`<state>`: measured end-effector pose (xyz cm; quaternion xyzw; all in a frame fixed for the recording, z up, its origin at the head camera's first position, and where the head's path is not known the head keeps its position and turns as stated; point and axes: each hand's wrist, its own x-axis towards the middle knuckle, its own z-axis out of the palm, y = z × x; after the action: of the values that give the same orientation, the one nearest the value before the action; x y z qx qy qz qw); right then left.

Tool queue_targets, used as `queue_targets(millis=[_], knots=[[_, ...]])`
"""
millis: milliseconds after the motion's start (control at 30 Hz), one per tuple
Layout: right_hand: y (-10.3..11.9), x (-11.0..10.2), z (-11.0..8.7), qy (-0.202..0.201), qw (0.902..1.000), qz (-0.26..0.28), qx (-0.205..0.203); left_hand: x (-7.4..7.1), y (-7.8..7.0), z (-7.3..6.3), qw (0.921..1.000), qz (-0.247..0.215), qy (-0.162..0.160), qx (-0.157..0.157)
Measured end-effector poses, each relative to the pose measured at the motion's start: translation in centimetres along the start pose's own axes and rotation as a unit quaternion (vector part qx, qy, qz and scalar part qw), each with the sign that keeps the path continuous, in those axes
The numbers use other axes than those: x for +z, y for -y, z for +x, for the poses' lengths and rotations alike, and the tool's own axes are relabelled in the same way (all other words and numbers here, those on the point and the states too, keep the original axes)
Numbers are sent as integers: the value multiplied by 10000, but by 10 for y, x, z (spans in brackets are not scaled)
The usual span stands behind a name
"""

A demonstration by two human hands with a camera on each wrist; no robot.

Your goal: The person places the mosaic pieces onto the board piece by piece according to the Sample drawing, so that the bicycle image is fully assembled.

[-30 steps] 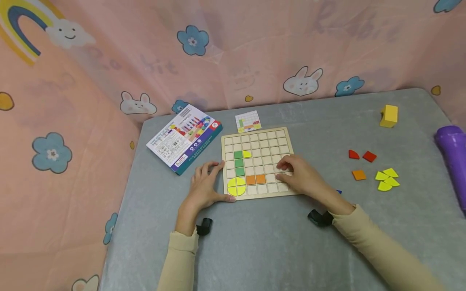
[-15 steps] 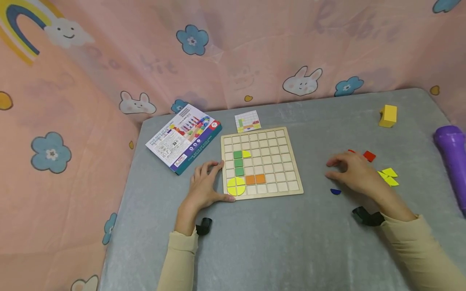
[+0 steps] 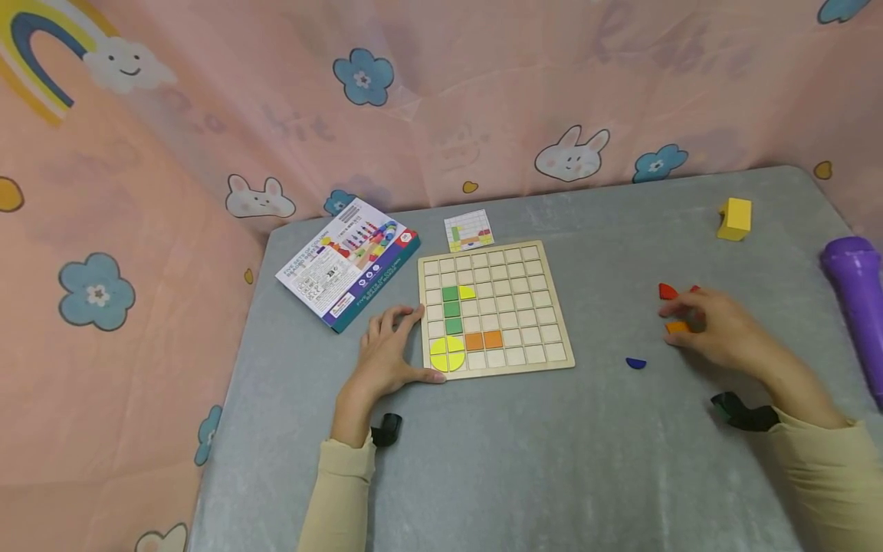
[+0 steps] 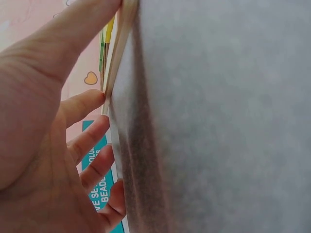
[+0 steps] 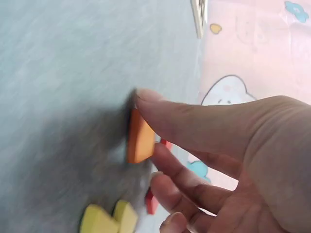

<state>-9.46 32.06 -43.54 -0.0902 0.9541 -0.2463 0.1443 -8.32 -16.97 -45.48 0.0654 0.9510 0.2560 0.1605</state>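
Observation:
My left hand [image 3: 385, 356] rests at the near left corner of a wooden grid board [image 3: 527, 366]; thumb and index finger touch its edges, and the other fingers spread loosely. On the board lie green square tiles [image 3: 451, 309], two orange squares [image 3: 484, 340], four yellow quarter-circles forming a disc [image 3: 448, 354] and another yellow quarter-circle [image 3: 467, 292]. To the right, my right hand [image 3: 734, 333] pinches an orange square tile [image 5: 141, 138] between thumb and index finger, low over the table. Red tiles [image 3: 667, 291] and yellow tiles [image 5: 98, 222] lie close by, partly hidden by this hand.
A blue half-circle tile [image 3: 636, 363] lies between board and right hand. Behind the board are a pattern card [image 3: 470, 230] and a toy box [image 3: 348, 263]. A yellow block [image 3: 735, 219] and a purple cylindrical object [image 3: 855, 307] stand at the right. A pink curtain [image 3: 441, 100] hangs behind.
My right hand has left the board, moved right across the table and taken hold of the orange square tile. The left hand has stayed at the board's corner.

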Motion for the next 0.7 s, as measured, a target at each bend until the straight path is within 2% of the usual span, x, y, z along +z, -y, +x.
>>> queue_targets(millis=[200,367,533,700], knots=[[-6,1,-3,-194,9998,-23,23,-1,-1,0,10000,-17,-2,-12],[-1,4,-3,-303,9994,-171,-22,-1,-2,0,10000,-7,-2,-15],[18,15,5,-459,9988,-65,-151,-1,-2,-1,10000,-29,-2,-36],[48,35,17,-620,9954,373,-625,0,-1,-1,10000,-46,-2,-45]])
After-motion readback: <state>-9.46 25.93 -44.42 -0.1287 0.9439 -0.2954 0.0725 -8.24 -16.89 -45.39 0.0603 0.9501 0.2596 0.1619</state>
